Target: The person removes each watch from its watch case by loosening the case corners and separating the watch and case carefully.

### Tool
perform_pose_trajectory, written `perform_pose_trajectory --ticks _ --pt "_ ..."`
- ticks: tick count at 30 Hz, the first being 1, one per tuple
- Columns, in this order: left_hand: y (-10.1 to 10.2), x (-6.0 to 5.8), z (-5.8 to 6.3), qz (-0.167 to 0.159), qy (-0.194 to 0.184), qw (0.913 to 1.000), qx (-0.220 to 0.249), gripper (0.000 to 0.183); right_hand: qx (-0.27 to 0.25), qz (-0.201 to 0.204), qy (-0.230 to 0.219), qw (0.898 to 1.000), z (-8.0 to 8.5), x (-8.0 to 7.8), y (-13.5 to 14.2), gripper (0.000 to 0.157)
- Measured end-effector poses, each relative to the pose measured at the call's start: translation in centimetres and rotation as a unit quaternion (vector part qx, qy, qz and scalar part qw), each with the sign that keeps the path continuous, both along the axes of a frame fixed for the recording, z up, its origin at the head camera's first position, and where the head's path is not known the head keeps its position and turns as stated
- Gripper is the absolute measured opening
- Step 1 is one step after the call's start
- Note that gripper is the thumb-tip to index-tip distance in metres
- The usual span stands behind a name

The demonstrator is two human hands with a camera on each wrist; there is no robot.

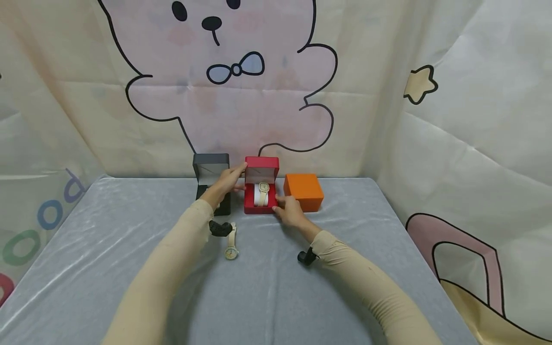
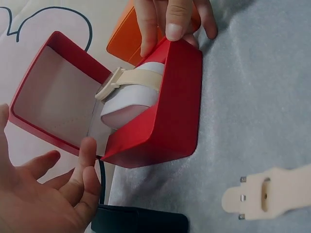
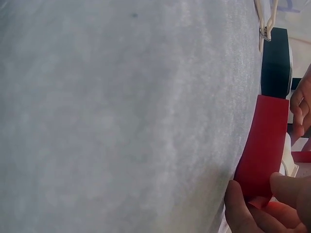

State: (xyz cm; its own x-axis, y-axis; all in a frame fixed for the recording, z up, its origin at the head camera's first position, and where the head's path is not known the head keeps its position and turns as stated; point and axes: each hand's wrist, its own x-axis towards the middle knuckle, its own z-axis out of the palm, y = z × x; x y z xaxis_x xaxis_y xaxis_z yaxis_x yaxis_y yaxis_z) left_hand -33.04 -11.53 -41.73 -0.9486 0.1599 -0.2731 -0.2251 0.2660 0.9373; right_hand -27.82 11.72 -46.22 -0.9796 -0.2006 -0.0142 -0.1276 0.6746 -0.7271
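Observation:
An open red watch box [image 1: 261,210] stands near the back of the table. Its lid is tilted up, and a cream-strapped watch [image 2: 141,77] sits inside round a white cushion [image 2: 127,108]. My right hand [image 1: 290,211] grips the box's front right corner, thumb [image 3: 286,189] at the top edge and fingers low on the outside. On the other side, my left hand [image 1: 227,179] reaches up to the lid's left edge, fingers loosely spread and partly bent in the left wrist view, holding nothing. The left hand and sleeve partly cover an open black watch box [image 1: 211,159].
An orange box [image 1: 303,189] stands directly right of the red one. A second cream-strapped watch [image 1: 231,251] lies on the grey cloth [image 1: 267,297] in front of the black box. A printed curtain [image 1: 276,120] hangs right behind the boxes.

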Motion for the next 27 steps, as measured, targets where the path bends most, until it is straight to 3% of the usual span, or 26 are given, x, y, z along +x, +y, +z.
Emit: perform_pose_trajectory --ticks 5,14,27 --pt "-0.5 0.4 -0.1 -0.009 0.003 0.9999 -0.003 0.081 -0.002 -0.002 0.007 1.000 0.0 0.1 0.0 0.047" --pt "-1.2 1.5 0.3 0.002 0.003 0.9995 -0.032 0.074 -0.002 0.006 0.010 1.000 0.1 0.4 -0.2 0.047" --pt "-2.2 2.5 0.7 -0.001 0.032 0.9990 -0.032 0.063 -0.003 0.007 0.003 1.000 0.1 0.6 -0.1 0.048"
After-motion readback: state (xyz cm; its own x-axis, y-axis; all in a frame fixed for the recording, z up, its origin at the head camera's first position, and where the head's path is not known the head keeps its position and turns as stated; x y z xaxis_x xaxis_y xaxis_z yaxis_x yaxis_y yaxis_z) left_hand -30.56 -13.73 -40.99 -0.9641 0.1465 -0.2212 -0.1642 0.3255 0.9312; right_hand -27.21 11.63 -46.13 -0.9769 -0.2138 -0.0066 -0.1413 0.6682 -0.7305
